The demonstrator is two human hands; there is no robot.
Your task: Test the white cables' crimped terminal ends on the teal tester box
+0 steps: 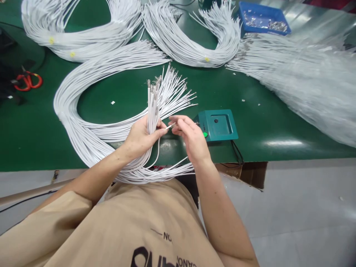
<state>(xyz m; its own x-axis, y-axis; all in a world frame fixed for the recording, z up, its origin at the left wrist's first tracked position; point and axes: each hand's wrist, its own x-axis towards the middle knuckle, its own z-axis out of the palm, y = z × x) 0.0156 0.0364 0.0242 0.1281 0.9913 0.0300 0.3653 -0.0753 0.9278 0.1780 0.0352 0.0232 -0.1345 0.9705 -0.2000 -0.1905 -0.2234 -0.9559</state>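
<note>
My left hand [143,135] is closed around a bundle of white cables [152,107], whose stripped ends point up above the fist. Between its thumb and forefinger a single white cable [169,127] sticks out to the right. The fingertips of my right hand [191,138] are bent together at that cable's bare end, partly covering it. Just right of this hand stands a small teal device [221,125] with a lit green button. More white cables [178,89] fan out behind the held bundle.
Large coils of white cable [91,40] lie at the back of the green table [111,111]. A blue tray [264,18] holds small metal parts. Plastic-wrapped cables [311,81] cover the right side. Red-handled cutters [29,81] lie at left; a cardboard box [254,174] stands below the edge.
</note>
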